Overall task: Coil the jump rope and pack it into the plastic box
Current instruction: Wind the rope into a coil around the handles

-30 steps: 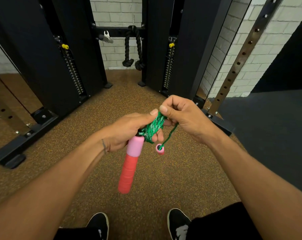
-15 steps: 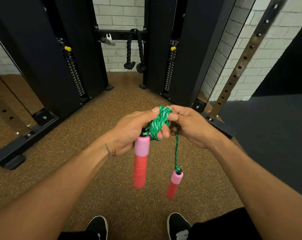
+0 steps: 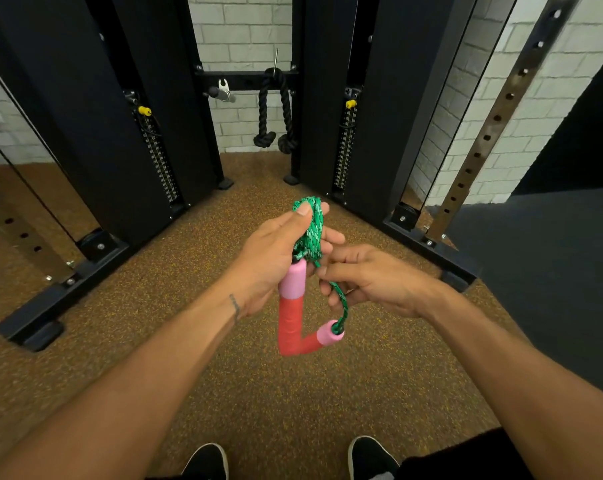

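A green-and-white braided jump rope [image 3: 310, 230] is bunched into a coil in my left hand [image 3: 272, 258], thumb pressed on top of the loops. One pink-and-red handle [image 3: 290, 306] hangs straight down from that fist. My right hand [image 3: 372, 278] pinches the loose rope end just below the coil. The second handle [image 3: 319, 341] dangles from that short tail, tilted so its red end touches the first handle's bottom. No plastic box is in view.
I stand on brown speckled rubber flooring [image 3: 189, 306], my black shoes [image 3: 210, 460] at the bottom edge. A black cable machine [image 3: 85, 133] with weight stacks stands ahead, a black triceps rope [image 3: 274, 112] hanging between its columns. Dark mat [image 3: 535, 271] lies at right.
My right hand slid down from the coil's top to the rope tail below it. The dangling second handle swung up and sideways against the first handle. The coil rose slightly.
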